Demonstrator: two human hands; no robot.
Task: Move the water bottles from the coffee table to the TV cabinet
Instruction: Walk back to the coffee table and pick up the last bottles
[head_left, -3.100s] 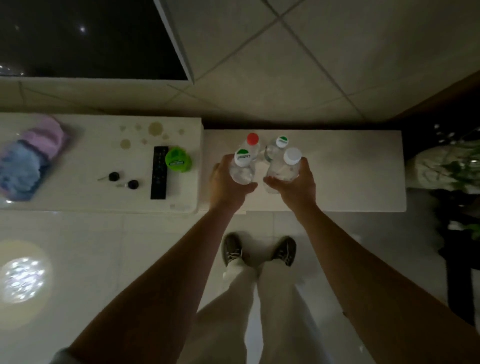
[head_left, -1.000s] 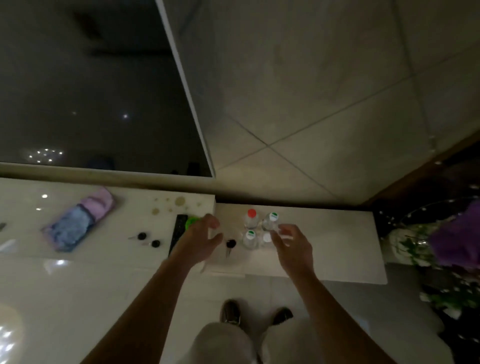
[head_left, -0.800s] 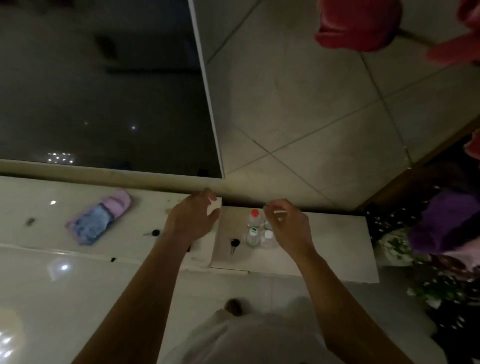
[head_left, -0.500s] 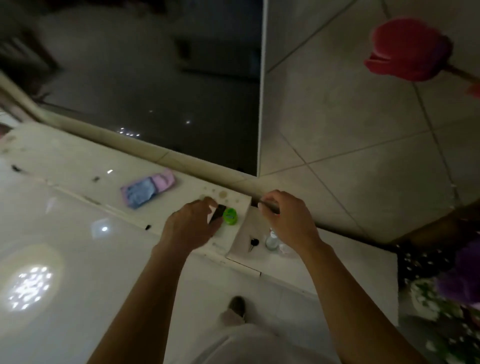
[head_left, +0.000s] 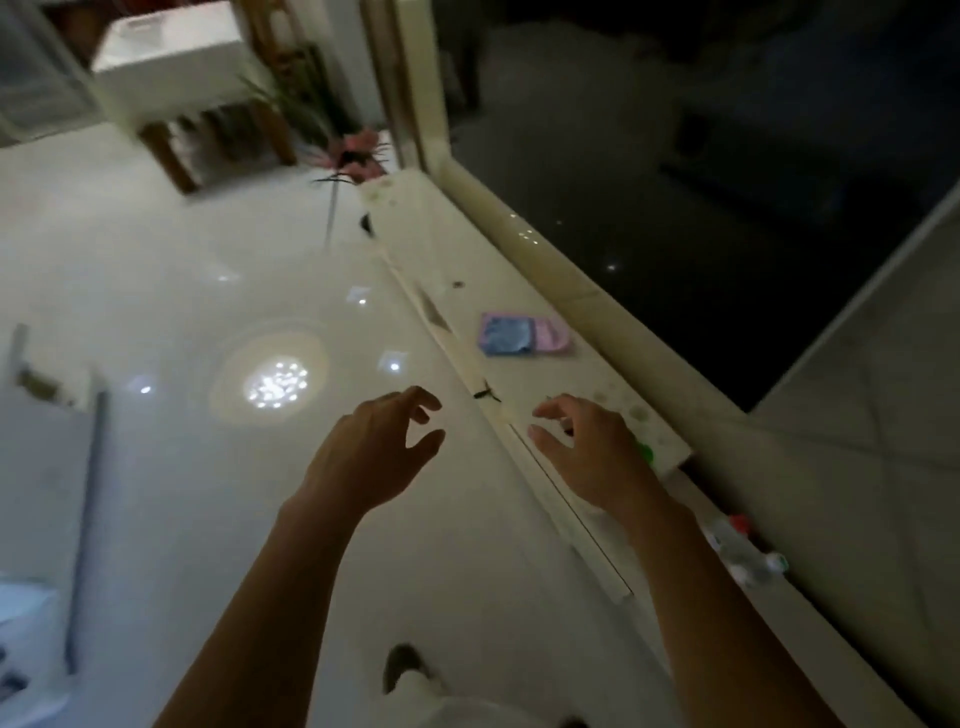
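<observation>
Several clear water bottles (head_left: 743, 551) with red, green and white caps stand in a cluster on the lower step of the white TV cabinet (head_left: 519, 291), at the right of the view behind my right forearm. My left hand (head_left: 379, 457) hangs over the glossy floor, empty, fingers spread. My right hand (head_left: 592, 452) hovers over the cabinet's front edge, also empty with fingers apart. Both hands are well away from the bottles.
A blue and pink cloth (head_left: 524, 335) lies on the cabinet top, and a green lid (head_left: 645, 453) peeks out by my right hand. The dark TV screen (head_left: 675, 156) rises behind. A wooden stand (head_left: 208, 104) and pink flowers (head_left: 353, 150) are farther along; grey furniture (head_left: 47, 467) sits at left.
My hands have let go of the bottles, which stay on the cabinet. The view has swung left, away from the cabinet toward the open floor, and both hands moved with it.
</observation>
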